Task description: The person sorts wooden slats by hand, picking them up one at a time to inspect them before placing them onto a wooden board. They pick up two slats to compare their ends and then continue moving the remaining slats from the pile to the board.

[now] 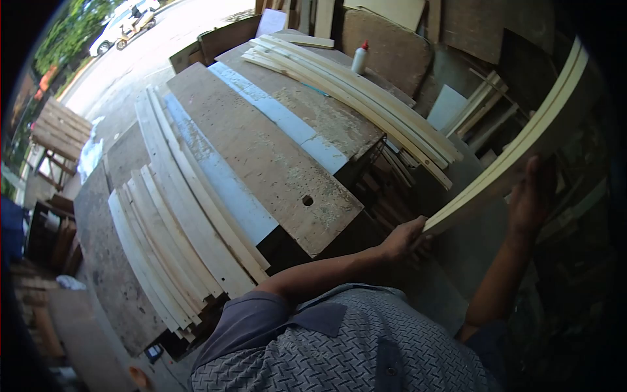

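A long pale wooden board point(486, 178) slants up from the middle to the upper right, a dark lengthwise line running along its upper edge. My left hand point(403, 240) is closed around its near lower end. Further along, my right hand point(530, 199) supports its shaded side, fingers pointing up against the wood; part of that grip is lost in shadow. Left of my hands is the workbench point(261, 157), topped with brown boards and blue-white strips. Pale wooden strips point(366, 104) lie in a bundle on its far right side, and more strips point(166, 242) lie at the left.
A white glue bottle point(359, 59) with a red cap stands on the bench's far side. Wood panels point(386, 49) lean at the back, and offcuts point(483, 104) are stacked at right. Outside are a motorbike point(136, 27) and a white car point(121, 26).
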### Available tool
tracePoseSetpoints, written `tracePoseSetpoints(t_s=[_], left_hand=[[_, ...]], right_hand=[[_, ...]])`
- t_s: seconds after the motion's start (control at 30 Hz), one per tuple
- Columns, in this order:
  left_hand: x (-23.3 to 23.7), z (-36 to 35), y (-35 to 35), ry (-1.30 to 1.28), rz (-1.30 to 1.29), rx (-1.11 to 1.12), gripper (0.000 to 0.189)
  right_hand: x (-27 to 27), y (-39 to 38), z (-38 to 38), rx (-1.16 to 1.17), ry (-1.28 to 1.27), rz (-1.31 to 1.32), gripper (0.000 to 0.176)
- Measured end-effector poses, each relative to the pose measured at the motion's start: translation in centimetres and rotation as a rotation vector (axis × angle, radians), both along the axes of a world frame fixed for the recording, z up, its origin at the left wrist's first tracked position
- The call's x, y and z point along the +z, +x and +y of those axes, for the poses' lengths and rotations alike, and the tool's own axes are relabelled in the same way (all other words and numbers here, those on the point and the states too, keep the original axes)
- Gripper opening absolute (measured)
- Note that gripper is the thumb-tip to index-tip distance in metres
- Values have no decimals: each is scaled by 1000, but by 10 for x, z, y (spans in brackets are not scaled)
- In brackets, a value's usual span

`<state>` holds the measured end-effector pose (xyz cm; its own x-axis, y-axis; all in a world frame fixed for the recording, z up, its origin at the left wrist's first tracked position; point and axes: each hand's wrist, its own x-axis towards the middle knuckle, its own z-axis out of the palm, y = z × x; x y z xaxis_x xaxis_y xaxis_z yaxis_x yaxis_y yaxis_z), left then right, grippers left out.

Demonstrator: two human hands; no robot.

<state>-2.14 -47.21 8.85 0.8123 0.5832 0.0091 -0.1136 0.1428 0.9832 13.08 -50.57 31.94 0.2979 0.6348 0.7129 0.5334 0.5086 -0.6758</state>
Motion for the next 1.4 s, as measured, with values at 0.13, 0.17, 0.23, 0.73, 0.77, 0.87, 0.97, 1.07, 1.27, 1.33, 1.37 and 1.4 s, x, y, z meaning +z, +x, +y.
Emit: tracePoseSetpoints(t_s=[0.13,0.17,0.23,0.73,0.77,0.87,0.97,1.07,1.27,1.33,1.37,1.4], left_hand=[[1,18,0,365,-151,165,25],[13,20,-5,358,-156,182,24],[24,28,-15,380,-201,252,24],[133,89,-197,239,-667,855,36],[138,96,-215,250,-639,956,36],[150,123,-278,284,-498,1158,40],[147,119,-332,180,-632,1028,61],[92,68,-328,22,-389,1122,69],[-34,-59,-256,-189,-274,1186,64],[-22,-88,-254,-173,-259,1190,65],[-17,-98,-257,-161,-214,1191,63],[-12,-108,-262,-147,-166,1193,62]], right_hand=[[-13,9,7,217,70,75,72],[-18,8,6,253,-66,36,72],[-43,16,1,273,-296,-6,74],[-247,-42,-26,460,-978,-284,71],[-259,-52,-24,478,-973,-294,71],[-273,-87,-13,429,-838,-120,54],[-249,-144,15,719,-804,120,41],[-213,-203,41,980,-1007,225,32],[-166,-350,85,1085,-1026,69,39],[-160,-399,86,1099,-1054,-7,40],[-161,-423,84,1143,-1096,46,40],[-164,-445,79,1187,-1138,100,40]])
